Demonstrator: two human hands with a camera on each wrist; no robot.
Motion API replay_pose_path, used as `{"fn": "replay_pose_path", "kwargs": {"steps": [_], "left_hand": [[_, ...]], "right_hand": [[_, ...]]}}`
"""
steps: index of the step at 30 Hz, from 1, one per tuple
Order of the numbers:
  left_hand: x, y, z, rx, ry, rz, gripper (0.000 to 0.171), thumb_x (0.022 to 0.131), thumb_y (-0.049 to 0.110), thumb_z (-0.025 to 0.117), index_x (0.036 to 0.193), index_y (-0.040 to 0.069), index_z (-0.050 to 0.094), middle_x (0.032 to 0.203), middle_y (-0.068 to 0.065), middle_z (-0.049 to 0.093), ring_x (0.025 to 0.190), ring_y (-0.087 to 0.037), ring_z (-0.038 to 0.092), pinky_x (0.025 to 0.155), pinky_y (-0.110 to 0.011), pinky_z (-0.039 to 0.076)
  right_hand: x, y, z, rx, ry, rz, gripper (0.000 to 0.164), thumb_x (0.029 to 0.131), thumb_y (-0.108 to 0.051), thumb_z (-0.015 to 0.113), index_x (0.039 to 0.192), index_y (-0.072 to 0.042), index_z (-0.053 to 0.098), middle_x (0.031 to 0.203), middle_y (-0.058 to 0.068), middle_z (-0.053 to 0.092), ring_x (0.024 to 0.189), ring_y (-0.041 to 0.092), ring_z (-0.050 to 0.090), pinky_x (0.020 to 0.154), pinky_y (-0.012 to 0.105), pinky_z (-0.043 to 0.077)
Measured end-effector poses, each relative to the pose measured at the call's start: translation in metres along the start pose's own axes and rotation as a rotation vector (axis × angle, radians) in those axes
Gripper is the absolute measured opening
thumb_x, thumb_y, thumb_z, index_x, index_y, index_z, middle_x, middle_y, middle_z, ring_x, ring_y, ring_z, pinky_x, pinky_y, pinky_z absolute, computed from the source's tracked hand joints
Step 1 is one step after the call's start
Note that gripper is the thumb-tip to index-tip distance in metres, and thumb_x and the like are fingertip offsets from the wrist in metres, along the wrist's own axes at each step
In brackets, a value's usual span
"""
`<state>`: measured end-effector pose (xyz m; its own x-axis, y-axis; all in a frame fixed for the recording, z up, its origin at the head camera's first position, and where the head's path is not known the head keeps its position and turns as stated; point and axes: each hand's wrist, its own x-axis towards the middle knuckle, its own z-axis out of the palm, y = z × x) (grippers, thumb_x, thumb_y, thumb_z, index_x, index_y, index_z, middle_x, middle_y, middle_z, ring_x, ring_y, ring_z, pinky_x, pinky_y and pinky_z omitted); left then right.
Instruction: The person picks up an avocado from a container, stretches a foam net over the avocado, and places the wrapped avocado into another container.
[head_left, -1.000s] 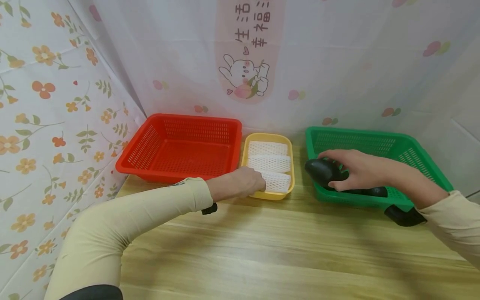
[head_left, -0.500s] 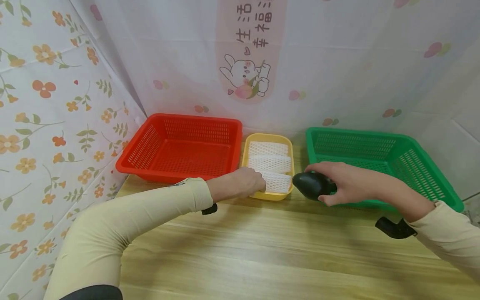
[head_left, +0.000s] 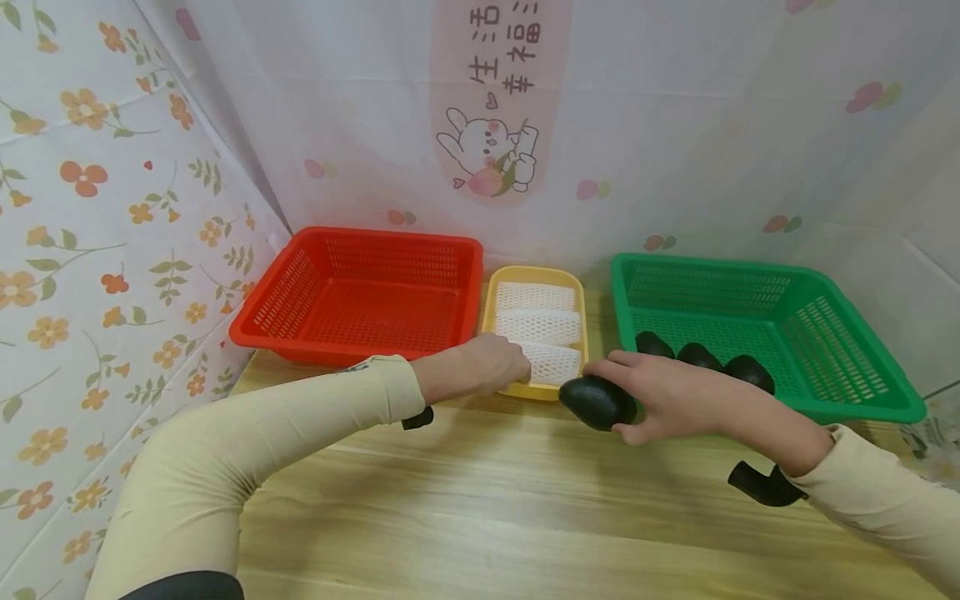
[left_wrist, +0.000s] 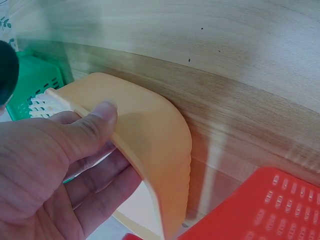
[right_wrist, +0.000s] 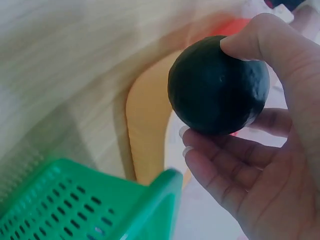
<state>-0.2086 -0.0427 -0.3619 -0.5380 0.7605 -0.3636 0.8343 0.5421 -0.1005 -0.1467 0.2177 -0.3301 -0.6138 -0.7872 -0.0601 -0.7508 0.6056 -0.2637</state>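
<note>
In the head view, with twelve o'clock taken as the far side, a dark oval fruit is gripped by the right hand, between thumb and fingers; it is carried at about nine o'clock from that hand, outside the green basket, and its long axis is laid roughly from ten to four o'clock; the nearest white foam net is found at about ten o'clock from the fruit, inside the yellow tray, and its own length is set nearly from nine to three; whether the fruit's tip is touched by the tray's corner cannot be told. By the left hand the tray's wall is pinched, with the thumb outside and the other fingers inside; so the net's nine-o'clock end is nearer to the left hand, and its three-o'clock end to the fruit.
</note>
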Motion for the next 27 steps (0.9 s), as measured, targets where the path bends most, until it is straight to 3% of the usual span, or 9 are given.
{"fn": "replay_pose_path", "kwargs": {"steps": [4,9,21,27], "left_hand": [[0.000,0.000,0.000,-0.001,0.000,-0.005,0.032,0.096,0.018,0.072,0.128,0.022,0.073,0.114,0.001,0.071,0.087,-0.016,0.062,0.077,-0.028,0.054],[0.000,0.001,0.000,-0.011,0.003,-0.015,0.033,0.095,0.017,0.073,0.128,0.022,0.073,0.113,0.002,0.071,0.087,-0.015,0.063,0.078,-0.028,0.054],[0.001,0.000,0.000,0.016,-0.018,-0.020,0.026,0.097,0.017,0.070,0.122,0.021,0.074,0.100,0.001,0.068,0.080,-0.018,0.058,0.070,-0.028,0.052],[0.003,-0.001,0.000,0.040,-0.034,-0.020,0.029,0.097,0.019,0.070,0.126,0.024,0.073,0.109,0.001,0.069,0.086,-0.019,0.061,0.075,-0.032,0.054]], "right_hand": [[0.005,-0.003,0.006,0.008,-0.007,-0.026,0.063,0.080,-0.023,0.082,0.134,-0.006,0.053,0.114,0.002,0.057,0.083,0.011,0.056,0.068,0.031,0.053],[0.010,-0.007,0.014,0.000,-0.013,-0.026,0.062,0.079,-0.023,0.082,0.132,-0.006,0.054,0.107,-0.002,0.055,0.080,0.010,0.054,0.067,0.028,0.052],[0.023,-0.015,0.035,-0.055,-0.030,-0.038,0.065,0.077,-0.023,0.086,0.130,-0.002,0.055,0.101,0.004,0.055,0.077,0.012,0.052,0.064,0.027,0.049],[0.028,-0.019,0.050,-0.072,-0.092,-0.014,0.067,0.078,-0.025,0.085,0.131,0.000,0.055,0.110,0.010,0.057,0.086,0.018,0.056,0.071,0.033,0.053]]}}
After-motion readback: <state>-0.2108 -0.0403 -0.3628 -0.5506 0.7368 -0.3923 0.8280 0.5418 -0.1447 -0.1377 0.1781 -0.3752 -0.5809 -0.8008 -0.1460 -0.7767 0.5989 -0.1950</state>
